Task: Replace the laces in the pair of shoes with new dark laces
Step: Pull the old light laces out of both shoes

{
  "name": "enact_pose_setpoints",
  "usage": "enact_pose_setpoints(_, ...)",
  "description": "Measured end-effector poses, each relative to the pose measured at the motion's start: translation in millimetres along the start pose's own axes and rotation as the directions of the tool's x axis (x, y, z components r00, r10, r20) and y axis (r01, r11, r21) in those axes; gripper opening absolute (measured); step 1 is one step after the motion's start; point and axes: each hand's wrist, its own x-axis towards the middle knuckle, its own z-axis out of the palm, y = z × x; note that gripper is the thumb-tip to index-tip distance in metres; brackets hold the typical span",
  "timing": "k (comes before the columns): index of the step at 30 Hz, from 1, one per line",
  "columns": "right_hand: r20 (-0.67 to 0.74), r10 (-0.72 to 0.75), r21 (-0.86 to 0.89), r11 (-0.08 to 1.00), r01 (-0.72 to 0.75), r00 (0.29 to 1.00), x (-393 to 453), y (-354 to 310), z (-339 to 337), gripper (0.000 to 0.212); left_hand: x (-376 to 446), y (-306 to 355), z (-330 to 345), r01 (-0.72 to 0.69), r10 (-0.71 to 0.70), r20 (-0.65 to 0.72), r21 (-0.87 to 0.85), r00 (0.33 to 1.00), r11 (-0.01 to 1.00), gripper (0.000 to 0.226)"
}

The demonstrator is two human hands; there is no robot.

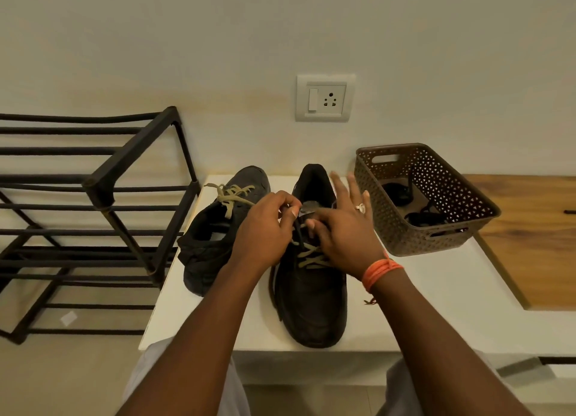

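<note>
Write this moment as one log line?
left hand: pinches lace | right hand: pinches lace | right shoe: part unlaced | left shoe: tan-laced

No legible text or labels.

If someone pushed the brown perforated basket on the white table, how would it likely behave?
The brown basket would probably slide rather than tip: it sits low and wide on the smooth white table. It looks light, since its walls are thin perforated plastic and it holds only a few dark laces. Its cut-out handles suggest it would lift easily, perhaps flexing a little.
</note>
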Motion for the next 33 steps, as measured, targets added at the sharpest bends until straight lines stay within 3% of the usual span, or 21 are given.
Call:
enact_pose_setpoints(1, -0.128, 0.059, 0.070, 0.996, -0.050, 0.990, -0.1, 6.5, -7.4, 0.020, 0.4, 0.5, 0.7, 0.001, -0.001, 0.002, 0.005, 1.000, 1.000, 0.013)
enact_pose_setpoints(3, -0.383, 0.250, 0.209, 0.961, -0.180, 0.889, 0.9, 23.2, -22.9, 0.019, 0.7, 0.1, 0.8, 0.011, -0.010, -0.004, 0.015, 1.000, 1.000, 0.013)
enact_pose_setpoints(4, -0.437, 0.316, 0.243, 0.943, -0.228, 0.842, 0.8, 28.8, -26.9, 0.020, 0.8, -0.1, 0.9, 0.012, -0.012, -0.005, 0.012, 1.000, 1.000, 0.014)
enact_pose_setpoints(6, -0.393, 0.281, 0.163, 0.958, -0.235, 0.875, 0.9, 24.2, -23.0, 0.030, 0.8, -0.9, 1.5, 0.008, -0.008, 0.003, -0.001, 1.000, 1.000, 0.014)
enact_pose_setpoints(9, -0.111, -0.028, -0.116, 0.993, 0.015, 0.993, -0.1, -3.6, 4.1, 0.038, 1.4, -3.6, 1.9, -0.008, 0.008, 0.010, -0.032, 1.000, 0.999, 0.015)
enact_pose_setpoints(11, 0.074, -0.071, -0.182, 0.980, 0.084, 0.995, 1.3, -15.0, 13.8, 0.035, 0.7, -4.6, 1.4, 0.001, -0.002, -0.007, -0.054, 1.000, 0.999, 0.016)
enact_pose_setpoints(12, 0.094, -0.045, -0.176, 0.982, 0.061, 0.995, 2.8, -13.6, 12.7, 0.032, 0.5, -4.9, 1.3, 0.006, -0.007, -0.016, -0.059, 1.000, 0.998, 0.016)
enact_pose_setpoints(13, 0.050, -0.011, -0.145, 0.989, 0.018, 0.999, 4.2, -8.6, 8.6, 0.028, 0.2, -4.7, 1.3, 0.007, -0.008, -0.022, -0.060, 1.000, 0.998, 0.016)
enact_pose_setpoints(15, -0.169, 0.121, -0.014, 0.992, -0.125, 0.978, 5.8, 8.6, -5.3, 0.023, 0.6, -3.4, 2.3, 0.009, -0.010, -0.025, -0.059, 1.000, 0.998, 0.014)
enact_pose_setpoints(17, -0.359, 0.273, 0.130, 0.962, -0.242, 0.893, 4.9, 26.2, -17.4, 0.024, 1.3, -2.4, 3.3, 0.015, -0.016, -0.021, -0.069, 1.000, 0.998, 0.014)
enact_pose_setpoints(19, -0.392, 0.264, 0.156, 0.963, -0.219, 0.881, 2.3, 27.9, -17.9, 0.020, 1.9, -2.4, 3.7, 0.018, -0.019, -0.014, -0.079, 1.000, 0.997, 0.014)
enact_pose_setpoints(22, -0.164, 0.013, -0.058, 0.998, -0.023, 0.986, -1.2, 3.9, 0.3, 0.028, 2.3, -3.1, 2.4, 0.008, -0.008, -0.002, -0.092, 1.000, 0.996, 0.014)
enact_pose_setpoints(25, 0.115, -0.039, -0.182, 0.982, 0.060, 0.993, -0.7, -11.1, 13.5, 0.032, 1.6, -3.4, 0.1, 0.021, -0.021, 0.005, -0.100, 1.000, 0.995, 0.015)
enact_pose_setpoints(27, 0.088, 0.001, -0.136, 0.991, 0.011, 0.996, 0.8, -7.2, 7.0, 0.029, 0.7, -3.0, 0.3, 0.026, -0.026, 0.003, -0.096, 1.000, 0.995, 0.015)
enact_pose_setpoints(30, -0.097, 0.098, 0.116, 0.989, -0.086, 0.991, 0.3, 12.2, -8.3, 0.019, -1.5, 2.0, 0.8, -0.001, 0.001, -0.012, 0.010, 1.000, 1.000, 0.016)
enact_pose_setpoints(32, -0.046, 0.094, 0.318, 0.945, -0.075, 0.994, -7.7, 22.7, -15.5, 0.015, -5.1, 8.7, -0.1, -0.060, 0.067, -0.039, 0.160, 0.997, 0.985, 0.014)
enact_pose_setpoints(33, 0.018, 0.058, 0.398, 0.915, -0.060, 0.998, -12.6, 25.3, -16.9, 0.025, -8.0, 12.1, -1.2, -0.095, 0.104, -0.025, 0.236, 0.994, 0.967, 0.013)
